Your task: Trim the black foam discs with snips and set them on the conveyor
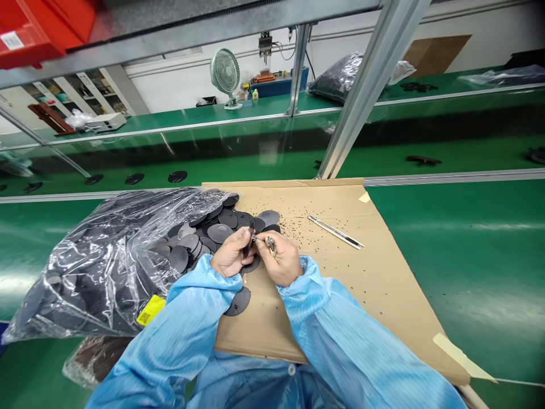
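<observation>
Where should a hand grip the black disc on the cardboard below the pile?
Pinch the rim of the black disc at its lower right, coming from above over the cardboard sheet. It seems to lie flat and thin, and its upper left sits close to the blue sleeve.

Room to pass: right of my right hand (279,260), over the cardboard sheet (374,284), past scattered black bits (293,218) to a utility knife (336,232). Left, heaped black discs (217,233) and a plastic bag (106,261) block my left hand (230,254).

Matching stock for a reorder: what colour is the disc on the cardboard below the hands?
The disc is dark grey, best seen in the head view.
</observation>
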Demonstrator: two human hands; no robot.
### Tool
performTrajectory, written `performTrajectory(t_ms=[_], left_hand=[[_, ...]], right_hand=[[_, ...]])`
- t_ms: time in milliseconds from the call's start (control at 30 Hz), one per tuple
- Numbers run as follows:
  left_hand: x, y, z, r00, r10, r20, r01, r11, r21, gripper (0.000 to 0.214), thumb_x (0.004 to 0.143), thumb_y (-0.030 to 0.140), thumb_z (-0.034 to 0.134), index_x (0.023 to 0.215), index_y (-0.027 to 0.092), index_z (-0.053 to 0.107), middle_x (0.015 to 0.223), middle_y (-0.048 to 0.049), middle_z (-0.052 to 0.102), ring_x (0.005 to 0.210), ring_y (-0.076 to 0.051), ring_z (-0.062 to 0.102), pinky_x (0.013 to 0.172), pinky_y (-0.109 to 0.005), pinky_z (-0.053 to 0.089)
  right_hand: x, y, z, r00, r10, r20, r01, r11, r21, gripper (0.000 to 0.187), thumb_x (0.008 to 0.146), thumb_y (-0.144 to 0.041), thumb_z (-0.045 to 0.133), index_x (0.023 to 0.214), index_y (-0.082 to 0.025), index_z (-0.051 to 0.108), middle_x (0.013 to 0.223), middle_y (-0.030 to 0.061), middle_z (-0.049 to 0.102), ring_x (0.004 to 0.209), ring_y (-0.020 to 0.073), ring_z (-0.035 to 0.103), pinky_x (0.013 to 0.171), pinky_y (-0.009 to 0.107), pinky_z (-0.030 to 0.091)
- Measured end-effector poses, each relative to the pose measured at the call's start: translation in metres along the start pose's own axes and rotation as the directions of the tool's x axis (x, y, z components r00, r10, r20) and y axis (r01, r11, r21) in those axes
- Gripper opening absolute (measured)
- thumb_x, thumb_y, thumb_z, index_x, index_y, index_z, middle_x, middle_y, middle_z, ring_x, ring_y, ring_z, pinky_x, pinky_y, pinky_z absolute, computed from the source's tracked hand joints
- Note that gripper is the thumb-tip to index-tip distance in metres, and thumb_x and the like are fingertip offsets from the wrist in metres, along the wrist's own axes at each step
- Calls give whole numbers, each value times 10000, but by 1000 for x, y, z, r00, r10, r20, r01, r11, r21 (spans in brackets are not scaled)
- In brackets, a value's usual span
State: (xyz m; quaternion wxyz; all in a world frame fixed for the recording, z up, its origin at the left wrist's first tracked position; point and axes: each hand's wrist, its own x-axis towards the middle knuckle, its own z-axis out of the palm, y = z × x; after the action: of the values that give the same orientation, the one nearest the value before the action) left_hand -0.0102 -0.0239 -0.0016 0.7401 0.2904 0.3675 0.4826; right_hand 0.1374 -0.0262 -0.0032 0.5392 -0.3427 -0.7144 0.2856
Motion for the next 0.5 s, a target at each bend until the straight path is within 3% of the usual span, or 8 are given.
performTrajectory(t_ms=[67,167,233,300,500], left_hand=[[2,-1,2,991,128,-34,-127,991,36,514,606,453,833,908,188,513,691,44,478,491,-57,414,393,-162,321],[4,0,3,929,359,-86,-349,931,109,568,544,353,882,932,211,493,820,31,541,647,-79,517,541,-177,424],[5,1,3,895,438,-82,-423,894,149,573,524,288,893,926,212,492,854,26,558,746,-92,548,648,-184,449],[5,2,3,893,445,-71,-430,889,159,544,532,268,888,906,203,499,855,21,565,781,-96,555,703,-191,452],[2,3,2,959,281,-39,-278,957,79,510,574,306,867,938,196,526,883,4,584,727,-106,574,648,-226,485]], right_hand=[[0,1,1,999,52,13,-52,996,74,150,901,-287,535,914,-191,650,836,53,674,760,175,633,719,299,519],[1,5,1,987,162,8,-161,969,188,196,860,-308,578,972,-173,665,818,42,681,702,166,631,669,290,526],[1,8,0,975,222,-10,-214,950,227,223,835,-319,601,980,-168,675,799,35,683,673,164,627,652,291,527],[2,9,0,968,249,-21,-236,940,246,236,819,-331,618,976,-166,681,790,33,684,663,165,625,649,296,528],[2,6,-1,978,205,42,-207,917,342,261,813,-340,638,1017,-180,672,864,43,704,766,182,664,721,312,548]])
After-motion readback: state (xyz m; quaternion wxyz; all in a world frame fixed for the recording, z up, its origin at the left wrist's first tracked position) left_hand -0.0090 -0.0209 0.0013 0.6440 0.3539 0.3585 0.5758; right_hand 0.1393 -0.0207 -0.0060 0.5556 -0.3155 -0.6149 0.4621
